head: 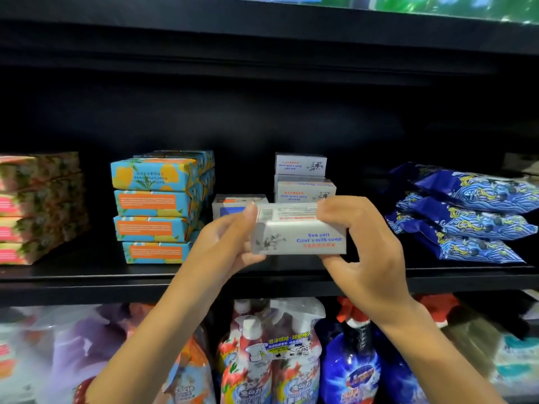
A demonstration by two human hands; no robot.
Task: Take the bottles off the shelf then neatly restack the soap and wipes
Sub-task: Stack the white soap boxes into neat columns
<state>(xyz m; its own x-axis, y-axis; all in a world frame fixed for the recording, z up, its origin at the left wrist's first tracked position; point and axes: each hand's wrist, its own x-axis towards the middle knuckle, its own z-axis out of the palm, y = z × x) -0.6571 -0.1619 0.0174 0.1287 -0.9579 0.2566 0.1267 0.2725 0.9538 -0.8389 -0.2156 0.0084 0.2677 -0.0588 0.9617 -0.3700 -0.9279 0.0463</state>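
A white box of sea salt goat's milk soap [297, 231] is held in front of the black shelf [87, 275]. My left hand [230, 240] grips its left end and my right hand [364, 237] grips its right end. Behind it on the shelf stand more white soap boxes [302, 176], stacked, and one lower white box [233, 204] to their left. A stack of blue and orange soap boxes [157, 205] sits further left. A pile of blue wipes packs [469, 217] lies at the right.
Pink floral soap boxes [38, 208] are stacked at the far left of the shelf. On the shelf below stand spray bottles [274, 354], a blue bottle [353, 365] and plastic refill bags [87, 345]. Another black shelf board [262, 30] hangs overhead.
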